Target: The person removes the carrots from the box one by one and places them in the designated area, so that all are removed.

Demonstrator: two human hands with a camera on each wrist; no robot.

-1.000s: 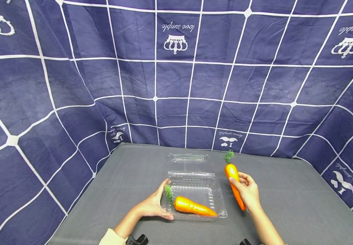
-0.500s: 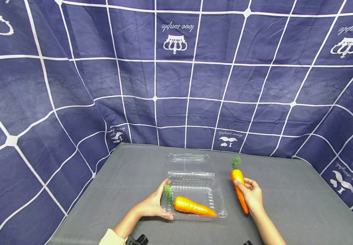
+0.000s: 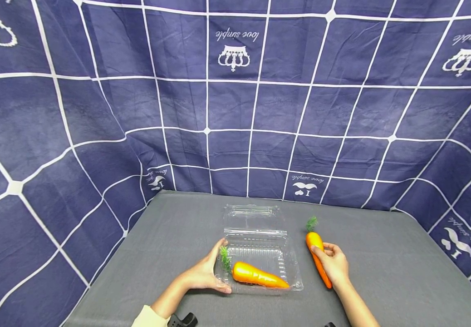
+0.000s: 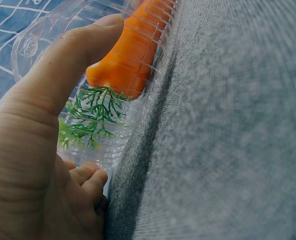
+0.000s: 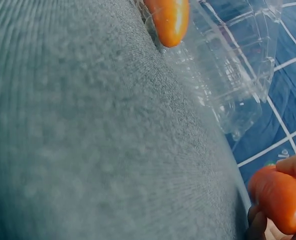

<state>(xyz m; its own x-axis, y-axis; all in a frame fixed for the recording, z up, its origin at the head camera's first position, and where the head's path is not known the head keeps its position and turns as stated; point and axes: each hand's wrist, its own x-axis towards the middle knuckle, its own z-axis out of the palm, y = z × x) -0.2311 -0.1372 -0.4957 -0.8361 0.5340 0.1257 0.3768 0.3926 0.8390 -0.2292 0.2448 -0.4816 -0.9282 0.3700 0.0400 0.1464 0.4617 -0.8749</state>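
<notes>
A clear plastic clamshell container [image 3: 260, 247] lies with its lid folded back. Inside it, along the near side, rests an orange carrot [image 3: 257, 275] with green leaves pointing left. My left hand [image 3: 207, 272] holds the container's left end, thumb at the near wall and fingers at the far corner. In the left wrist view the thumb [image 4: 83, 47] lies over the clear wall beside the carrot's leafy end. To the right of the container, my right hand [image 3: 333, 265] grips a second carrot [image 3: 316, 240] around its middle, leafy top pointing away and tip towards me.
A grey cloth [image 3: 170, 231] covers the table under everything. Behind and at both sides hangs a blue curtain [image 3: 235, 109] with white grid lines. The open lid [image 3: 253, 215] extends behind the container towards the curtain.
My right hand has moved a little right and towards me with its carrot, then slightly back left. The left hand, the container and the carrot inside have stayed put.
</notes>
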